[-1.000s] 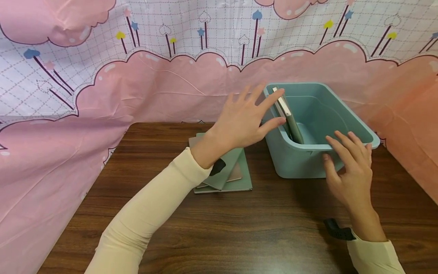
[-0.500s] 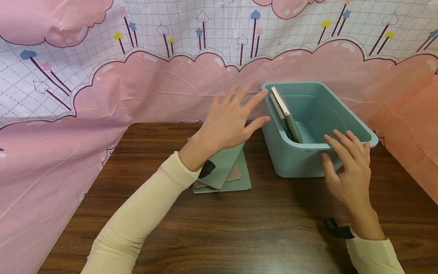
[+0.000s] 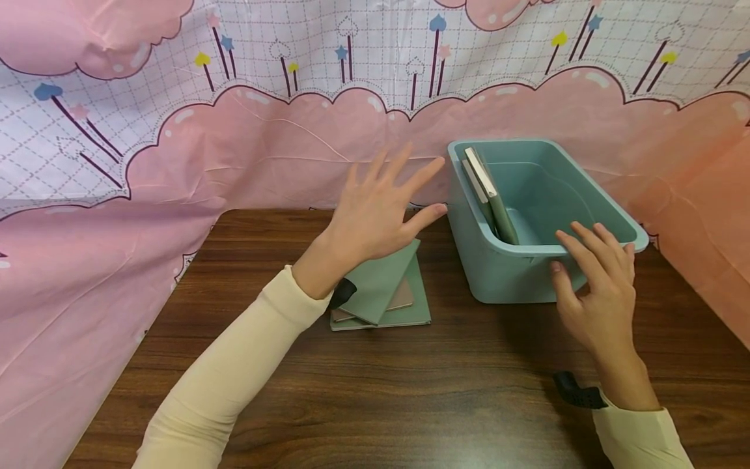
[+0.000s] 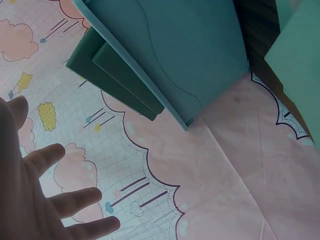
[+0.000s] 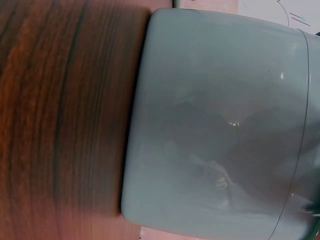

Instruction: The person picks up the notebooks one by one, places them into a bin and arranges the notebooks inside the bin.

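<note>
My left hand (image 3: 377,208) hovers with fingers spread above a stack of green and pinkish-beige books (image 3: 383,286), holding nothing. Its fingers (image 4: 75,202) show at the lower left of the left wrist view. Beside the stack stands a blue-green plastic bin (image 3: 515,280), whose front wall (image 5: 215,120) fills much of the right wrist view. Several thin green books (image 3: 497,205) lean upright along its left inner side, their white page edges facing up. My right hand (image 3: 603,293) is at the bin's front rim, fingertips over the edge, thumb by the outer wall.
Everything stands on a dark wood-grain table (image 3: 445,391). A pink and white patterned cloth (image 3: 281,150) hangs close behind and along both sides. The bin's right part shows its bare floor (image 3: 530,225).
My left hand has drawn left, away from the bin's left rim and over the book stack, fingers still spread. My right hand stays at the front rim; the books have not moved.
</note>
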The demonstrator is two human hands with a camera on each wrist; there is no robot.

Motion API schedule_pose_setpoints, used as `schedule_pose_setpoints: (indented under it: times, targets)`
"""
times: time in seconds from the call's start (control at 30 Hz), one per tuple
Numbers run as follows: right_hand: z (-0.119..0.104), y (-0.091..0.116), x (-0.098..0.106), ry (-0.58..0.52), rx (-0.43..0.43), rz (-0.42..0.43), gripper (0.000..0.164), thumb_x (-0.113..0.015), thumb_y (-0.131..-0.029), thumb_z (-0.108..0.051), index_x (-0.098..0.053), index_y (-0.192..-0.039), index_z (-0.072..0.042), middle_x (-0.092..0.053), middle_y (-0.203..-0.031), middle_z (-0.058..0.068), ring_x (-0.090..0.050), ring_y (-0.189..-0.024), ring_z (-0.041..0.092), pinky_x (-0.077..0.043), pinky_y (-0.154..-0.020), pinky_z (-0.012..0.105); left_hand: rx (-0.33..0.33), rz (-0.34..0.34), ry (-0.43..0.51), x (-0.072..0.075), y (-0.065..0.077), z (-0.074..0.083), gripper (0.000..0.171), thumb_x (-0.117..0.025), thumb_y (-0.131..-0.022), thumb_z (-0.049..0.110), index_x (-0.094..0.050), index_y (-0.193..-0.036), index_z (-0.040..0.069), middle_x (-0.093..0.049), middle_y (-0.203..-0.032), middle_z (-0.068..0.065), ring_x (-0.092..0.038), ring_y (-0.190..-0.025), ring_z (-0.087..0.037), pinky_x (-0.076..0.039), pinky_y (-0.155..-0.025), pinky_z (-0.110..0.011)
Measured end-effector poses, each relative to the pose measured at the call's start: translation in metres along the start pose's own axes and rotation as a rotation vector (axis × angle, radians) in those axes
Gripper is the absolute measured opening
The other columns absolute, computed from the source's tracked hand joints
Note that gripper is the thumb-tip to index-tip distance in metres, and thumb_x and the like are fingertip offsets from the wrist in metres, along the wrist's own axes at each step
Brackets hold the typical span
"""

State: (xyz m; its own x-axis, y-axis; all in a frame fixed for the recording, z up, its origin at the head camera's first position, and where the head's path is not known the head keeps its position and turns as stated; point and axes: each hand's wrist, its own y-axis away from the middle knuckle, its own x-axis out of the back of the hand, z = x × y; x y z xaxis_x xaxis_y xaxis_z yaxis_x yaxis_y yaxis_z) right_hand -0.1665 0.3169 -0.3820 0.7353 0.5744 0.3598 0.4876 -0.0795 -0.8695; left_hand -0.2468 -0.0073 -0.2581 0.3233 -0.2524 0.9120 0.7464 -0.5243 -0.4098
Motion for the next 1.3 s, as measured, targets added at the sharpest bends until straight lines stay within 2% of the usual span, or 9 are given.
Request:
schedule_pose_setpoints:
  times: [0.63,1.3]
  targets:
    - [0.002,0.0,0.0,0.011,-0.009,-0.009,0.042,-0.071,-0.088,-0.006,-0.075,-0.13,-0.004,-0.067,-0.143,0.022,-0.048,-0.15,0.037,-0.01,-0.129,0.071,0.052,-0.053,0.0,-0.01,0.018,-0.017,0.069,-0.038,-0.105,0.072,-0.022,-0.168,0.047,-0.021,-0.179,-0.004,-0.018,-0.166,-0.037,-0.026,-0.124,-0.073]
    - [0.004,0.0,-0.001,0.015,0.007,-0.001,0.042,-0.071,-0.089,-0.008,-0.075,-0.13,-0.004,-0.067,-0.143,0.022,-0.049,-0.149,0.038,-0.011,-0.128,0.072,0.082,-0.029,-0.006,-0.015,0.037,-0.033,0.069,-0.039,-0.106,0.071,-0.026,-0.168,0.044,-0.024,-0.177,-0.006,-0.022,-0.164,-0.04,-0.029,-0.122,-0.071]
